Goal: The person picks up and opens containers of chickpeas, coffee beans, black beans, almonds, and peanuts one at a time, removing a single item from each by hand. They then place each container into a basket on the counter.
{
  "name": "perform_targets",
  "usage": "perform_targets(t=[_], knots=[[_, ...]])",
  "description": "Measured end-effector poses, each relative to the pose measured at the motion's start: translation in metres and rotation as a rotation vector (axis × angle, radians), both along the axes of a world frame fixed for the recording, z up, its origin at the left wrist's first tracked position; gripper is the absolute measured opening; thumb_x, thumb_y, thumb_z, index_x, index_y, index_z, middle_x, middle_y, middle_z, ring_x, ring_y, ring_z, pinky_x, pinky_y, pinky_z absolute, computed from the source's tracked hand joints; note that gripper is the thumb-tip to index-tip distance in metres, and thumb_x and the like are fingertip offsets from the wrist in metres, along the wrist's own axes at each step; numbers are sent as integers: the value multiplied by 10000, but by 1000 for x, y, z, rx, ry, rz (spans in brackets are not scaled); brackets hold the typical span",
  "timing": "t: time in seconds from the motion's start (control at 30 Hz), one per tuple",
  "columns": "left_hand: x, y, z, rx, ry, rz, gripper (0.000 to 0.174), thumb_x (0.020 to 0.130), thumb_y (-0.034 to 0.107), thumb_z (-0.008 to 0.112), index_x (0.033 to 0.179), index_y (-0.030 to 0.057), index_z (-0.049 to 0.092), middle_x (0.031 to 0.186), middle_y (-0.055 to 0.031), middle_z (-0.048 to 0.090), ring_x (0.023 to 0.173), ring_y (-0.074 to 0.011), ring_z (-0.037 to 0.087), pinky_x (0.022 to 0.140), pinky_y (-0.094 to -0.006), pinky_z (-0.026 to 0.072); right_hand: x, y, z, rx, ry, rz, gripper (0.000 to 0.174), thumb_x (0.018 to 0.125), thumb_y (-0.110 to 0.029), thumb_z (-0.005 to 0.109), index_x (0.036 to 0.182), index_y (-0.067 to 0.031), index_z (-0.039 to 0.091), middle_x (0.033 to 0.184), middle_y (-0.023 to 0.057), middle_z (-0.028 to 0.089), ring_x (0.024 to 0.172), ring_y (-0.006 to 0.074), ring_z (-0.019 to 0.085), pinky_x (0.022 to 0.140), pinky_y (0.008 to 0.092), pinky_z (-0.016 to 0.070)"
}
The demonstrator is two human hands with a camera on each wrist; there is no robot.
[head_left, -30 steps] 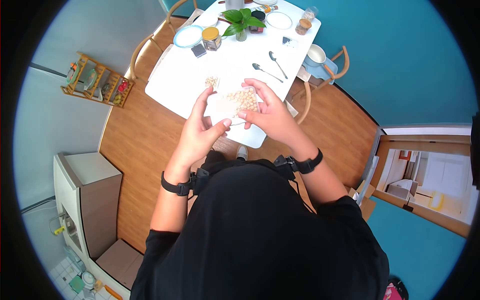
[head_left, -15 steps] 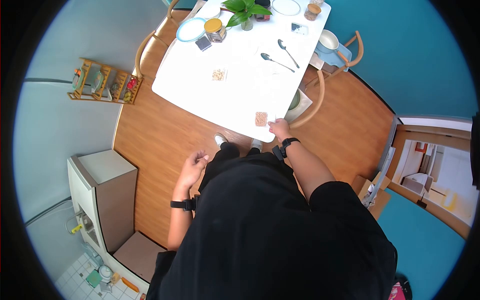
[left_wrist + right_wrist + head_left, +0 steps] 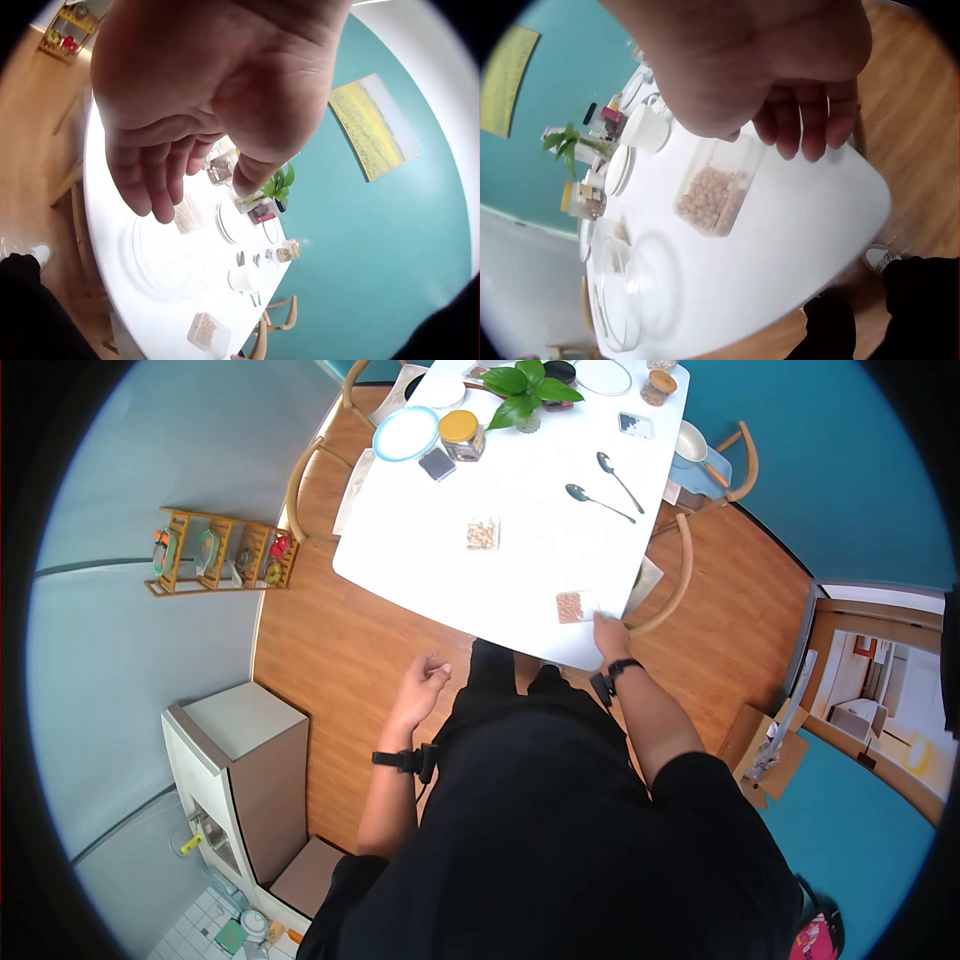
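Observation:
A clear plastic box (image 3: pixel 712 196) of pale, round, chickpea-like pieces lies on the white table (image 3: pixel 795 225) near its front right corner. My right hand (image 3: pixel 612 640) is at the box's near right end, its fingers hanging loosely, thumb right at the rim in the right wrist view. Off the table's front edge, my left hand (image 3: pixel 421 685) hangs in the air beside my body, fingers loosely bent and holding nothing. Farther left on the table stands a second clear box (image 3: pixel 482 534) with pale pieces in it.
A clear glass bowl (image 3: pixel 619 300) is on the table. Two dark spoons (image 3: pixel 605 503) lie to the right. Toward the back are a yellow-lidded jar (image 3: pixel 462 435), a blue-rimmed plate (image 3: pixel 406 434) and a leafy plant (image 3: pixel 525 395). Chairs (image 3: pixel 683 575) stand along the sides.
Both hands held the box over the table's front a second ago; it now lies on the table. My left hand has drawn back leftward, while my right stays beside the box.

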State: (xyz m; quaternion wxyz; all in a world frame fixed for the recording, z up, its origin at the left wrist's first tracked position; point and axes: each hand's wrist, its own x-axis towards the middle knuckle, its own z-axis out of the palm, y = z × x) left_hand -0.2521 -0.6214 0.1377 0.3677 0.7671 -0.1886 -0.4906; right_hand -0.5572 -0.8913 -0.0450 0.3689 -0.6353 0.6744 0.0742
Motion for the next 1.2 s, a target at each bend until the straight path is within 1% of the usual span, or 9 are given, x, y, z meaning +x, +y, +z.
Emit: perform_targets(t=[0.07, 0.2, 0.27, 0.43, 0.67, 0.93, 1.1, 1.13, 1.2], knots=[[33, -30, -14, -69, 142, 85, 530, 999, 194, 633, 1426, -54, 438, 1137, -117, 641, 995, -189, 652, 848, -310, 529, -12, 12, -5, -119, -68, 50, 483, 959, -387, 544, 1023, 64, 706, 959, 299, 703, 925, 493, 665, 856, 517, 525], [119, -112, -67, -121, 76, 68, 568, 969, 205, 669, 1433, -25, 437, 1146, -146, 631, 984, -188, 654, 805, -304, 541, -46, 54, 22, 264, -289, -243, 316, 931, -264, 605, 823, 27, 661, 726, 135, 681, 604, 246, 656, 568, 379, 534], [164, -167, -107, -133, -189, 20, 678, 899, 244, 750, 1424, -39, 427, 1204, -216, 639, 1039, -261, 655, 854, -357, 548, -65, 79, 40, 408, -242, -273, 277, 970, -282, 584, 914, -14, 624, 765, 82, 648, 633, 175, 641, 532, 315, 524], [223, -297, -150, -83, -642, -18, 907, 820, 298, 806, 1482, -85, 319, 1321, -332, 556, 1246, -465, 545, 1066, -477, 448, -95, 160, 79, 431, -232, -710, 249, 957, -255, 592, 922, -10, 615, 801, 101, 644, 658, 205, 650, 559, 332, 545], [239, -399, -146, 327, -636, 24, 1026, 775, 532, 800, 1517, 62, 270, 1408, -210, 476, 1309, -387, 498, 1025, -548, 453, -59, 247, 116, 521, -141, -885, 241, 960, -237, 607, 1016, -3, 621, 870, 123, 676, 715, 226, 684, 571, 355, 566], [247, -345, -171, 345, -836, -318, 947, 825, 530, 678, 1579, 131, 266, 1452, -214, 438, 1331, -384, 462, 1046, -559, 402, -10, 279, 137, 548, -76, -826, 308, 951, -210, 614, 1119, 43, 668, 944, 157, 727, 869, 265, 701, 753, 356, 559], [259, -304, -164, 305, -908, -431, 916, 821, 493, 671, 1582, 166, 281, 1406, -229, 471, 1296, -396, 478, 1047, -567, 376, -24, 258, 114, 478, 45, -271, 290, 951, -199, 604, 1092, 47, 664, 936, 157, 718, 844, 265, 702, 722, 371, 571], [262, -301, -158, 311, -867, -458, 912, 811, 482, 688, 1569, 147, 307, 1366, -221, 506, 1256, -393, 511, 1027, -550, 399, -26, 246, 109, 472, 46, -263, 290, 951, -199, 604, 1092, 47, 664, 936, 157, 718, 844, 265, 702, 722, 371, 571], [269, -297, -156, 283, -793, -424, 911, 809, 445, 708, 1554, 97, 317, 1347, -239, 527, 1242, -399, 529, 1028, -526, 421, -27, 214, 105, 537, -162, -709, 242, 959, -197, 592, 1051, 19, 654, 898, 134, 702, 774, 245, 696, 661, 360, 578]])
